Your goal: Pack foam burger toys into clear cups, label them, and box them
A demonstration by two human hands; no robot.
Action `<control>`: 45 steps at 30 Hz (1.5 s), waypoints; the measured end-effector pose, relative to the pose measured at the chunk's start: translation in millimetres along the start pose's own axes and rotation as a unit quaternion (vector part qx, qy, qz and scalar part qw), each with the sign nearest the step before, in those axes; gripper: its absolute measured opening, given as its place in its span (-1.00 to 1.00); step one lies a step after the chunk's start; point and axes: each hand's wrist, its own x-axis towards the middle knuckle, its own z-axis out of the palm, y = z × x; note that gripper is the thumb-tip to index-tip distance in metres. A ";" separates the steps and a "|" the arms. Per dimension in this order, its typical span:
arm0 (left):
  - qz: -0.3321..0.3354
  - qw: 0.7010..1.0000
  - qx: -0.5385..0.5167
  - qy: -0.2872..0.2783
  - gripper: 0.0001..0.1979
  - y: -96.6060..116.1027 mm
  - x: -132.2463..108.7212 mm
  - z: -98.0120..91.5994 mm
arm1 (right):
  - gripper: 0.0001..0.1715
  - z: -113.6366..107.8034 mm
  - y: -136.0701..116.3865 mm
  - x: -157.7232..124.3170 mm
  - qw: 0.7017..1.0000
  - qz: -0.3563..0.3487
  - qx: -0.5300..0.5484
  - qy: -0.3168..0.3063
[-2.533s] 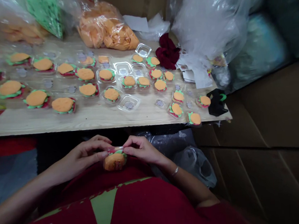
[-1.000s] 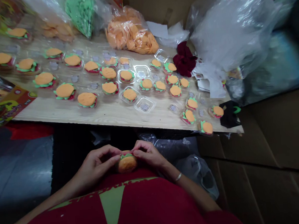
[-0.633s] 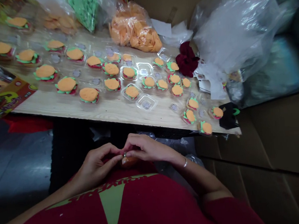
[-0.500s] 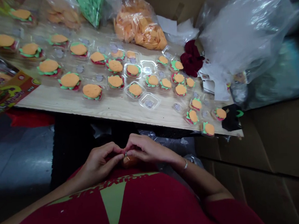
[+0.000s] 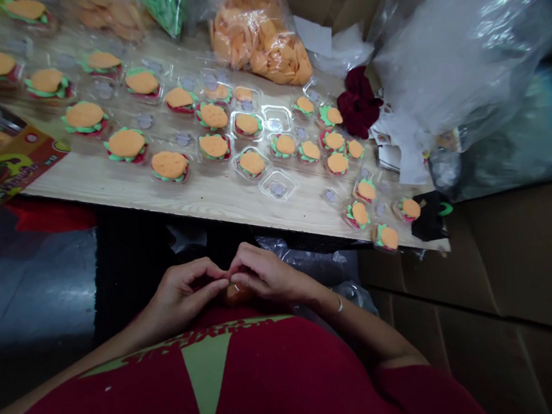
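Close to my lap, my left hand (image 5: 184,293) and my right hand (image 5: 261,271) meet with thumbs and index fingers pinched together at the tips. Just under the right fingers shows a small shiny orange packet (image 5: 235,293), partly covered by the hand. Its top seems to be caught between the fingertips of both hands, though the exact grip is hidden. Beyond the hands, on the wooden table (image 5: 237,204), stand several toy burgers (image 5: 170,165) with orange buns and green and red layers, each in a clear plastic tray. One clear tray (image 5: 278,186) near the front holds only a greyish piece.
At the back lie a bag of orange pieces (image 5: 266,40) and a bag of green pieces (image 5: 166,7). A printed box (image 5: 15,162) is at the left. To the right are a dark red cloth (image 5: 360,103), a large clear plastic bag (image 5: 466,55) and cardboard (image 5: 545,254).
The view has shifted slightly. My fingertips have drawn closer together over the orange packet, and the small glint between them is now hidden. Items on the table stay put.
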 end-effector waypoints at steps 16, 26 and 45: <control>-0.113 0.983 -0.117 -0.083 -0.81 12.4 34.8 -28.4 | -0.70 2.6 14.2 17.1 0.980 0.079 0.162 0.083; 0.025 1.000 0.012 -0.003 -0.85 6.0 7.6 0.2 | -0.83 6.4 12.1 -5.5 0.994 -0.054 -0.005 0.100; -0.102 0.990 -0.090 0.039 -0.68 4.6 20.6 -4.1 | -0.74 8.0 31.1 4.9 0.973 0.105 0.174 0.113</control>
